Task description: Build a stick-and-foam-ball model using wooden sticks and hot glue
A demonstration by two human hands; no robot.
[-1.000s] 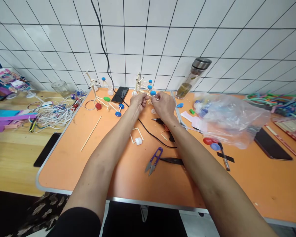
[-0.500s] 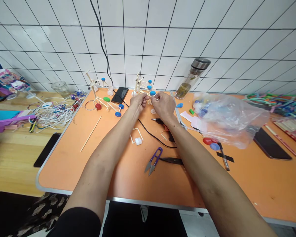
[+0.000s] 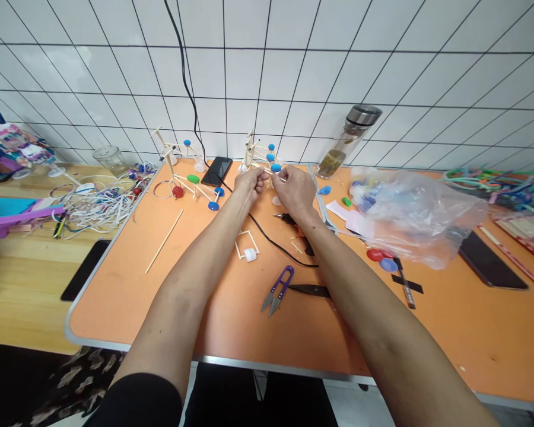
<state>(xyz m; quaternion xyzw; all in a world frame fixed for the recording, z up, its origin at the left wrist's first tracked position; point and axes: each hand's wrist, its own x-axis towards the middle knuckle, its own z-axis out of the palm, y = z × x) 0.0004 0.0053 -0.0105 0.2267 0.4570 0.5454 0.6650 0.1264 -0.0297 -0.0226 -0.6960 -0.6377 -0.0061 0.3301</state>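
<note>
- The orange desk (image 3: 115, 302) and its layout match the view from 0.5 s ago, apart from a slight shift of the whole picture, so no large move seems under way
- A clear plastic bag (image 3: 427, 207) lies to the right, its contents too hazy to name
- The left hand (image 3: 251, 182) and right hand (image 3: 297, 191) keep almost the same place, close together at the far side, which suggests steady, fine work
- The stick model (image 3: 249, 153) they reach stands near the tiled wall (image 3: 231, 71), its near, lower part hidden by the hands
- A metal-tipped tool (image 3: 288, 218) runs under the right forearm, which covers part of it
- The left fingers are narrow, apparently pinching the stick model's near sticks
- The right fingers bunch just beside the lowest of 3 blue discs (image 3: 276, 168); whether they grip anything, I cannot tell
</note>
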